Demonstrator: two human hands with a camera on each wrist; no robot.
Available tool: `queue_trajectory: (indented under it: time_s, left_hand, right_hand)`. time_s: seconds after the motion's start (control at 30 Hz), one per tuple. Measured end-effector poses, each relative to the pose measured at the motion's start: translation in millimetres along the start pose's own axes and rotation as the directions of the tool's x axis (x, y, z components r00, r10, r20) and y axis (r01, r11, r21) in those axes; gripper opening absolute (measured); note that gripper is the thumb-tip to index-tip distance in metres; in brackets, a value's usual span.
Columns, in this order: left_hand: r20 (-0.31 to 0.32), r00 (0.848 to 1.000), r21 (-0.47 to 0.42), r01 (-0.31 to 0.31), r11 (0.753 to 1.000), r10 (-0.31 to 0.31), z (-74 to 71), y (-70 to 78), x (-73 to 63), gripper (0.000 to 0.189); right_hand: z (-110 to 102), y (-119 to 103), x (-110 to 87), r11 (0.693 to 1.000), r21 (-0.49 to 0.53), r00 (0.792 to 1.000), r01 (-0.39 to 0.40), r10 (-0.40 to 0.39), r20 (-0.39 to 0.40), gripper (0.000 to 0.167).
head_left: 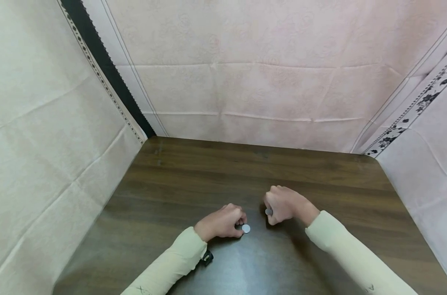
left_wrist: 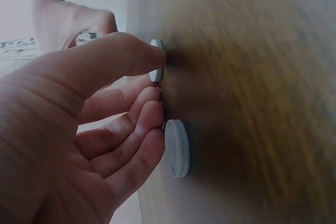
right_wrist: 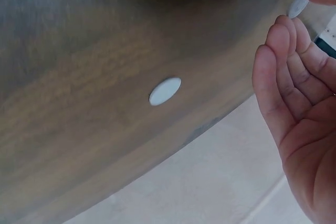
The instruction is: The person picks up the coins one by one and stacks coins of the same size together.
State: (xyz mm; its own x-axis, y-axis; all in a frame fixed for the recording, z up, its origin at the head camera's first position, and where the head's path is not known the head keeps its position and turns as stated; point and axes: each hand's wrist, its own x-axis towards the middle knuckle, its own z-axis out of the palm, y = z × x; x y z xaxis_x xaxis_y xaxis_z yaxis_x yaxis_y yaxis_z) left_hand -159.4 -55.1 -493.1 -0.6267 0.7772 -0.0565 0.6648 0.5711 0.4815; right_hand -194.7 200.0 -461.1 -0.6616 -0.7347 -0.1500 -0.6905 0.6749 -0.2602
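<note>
Above the table my left hand (head_left: 223, 223) pinches a small round white disc (head_left: 246, 228) at its thumb and fingertips. In the left wrist view that disc (left_wrist: 156, 60) lies partly behind the thumb, close to the wood. A rimmed white disc (left_wrist: 177, 148) sits flat beside the little fingertip there. My right hand (head_left: 285, 205), knuckles up, holds another white disc (head_left: 268, 212) between thumb and fingers; the right wrist view shows this disc (right_wrist: 297, 4) tilted at the thumb tip. One more white disc (right_wrist: 165, 91) lies flat on the wood, apart from the right fingers.
A dark brown wooden table (head_left: 164, 196) spreads under both hands. Pale cloth hangs behind it (head_left: 264, 94) and at the left (head_left: 42, 143) and right sides. A small black device (head_left: 207, 257) is strapped under the left cuff.
</note>
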Motion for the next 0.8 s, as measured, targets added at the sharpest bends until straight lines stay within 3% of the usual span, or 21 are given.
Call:
queue_trajectory:
  time_s: [0.47, 0.8]
  left_hand:
    - [0.000, 1.000, -0.008, 0.006, 1.000, -0.006, -0.3, 0.6, 0.1, 0.011]
    - [-0.004, 1.000, -0.008, 0.005, 1.000, -0.005, 0.6, -0.4, 0.6, 0.012]
  right_hand:
    - [18.3, -28.4, -13.6, 0.995, -0.065, 0.995, 0.079, -0.083, -0.058, 0.043]
    - [27.1, -32.6, -20.0, 0.994, -0.092, 0.997, 0.061, -0.066, -0.048, 0.046]
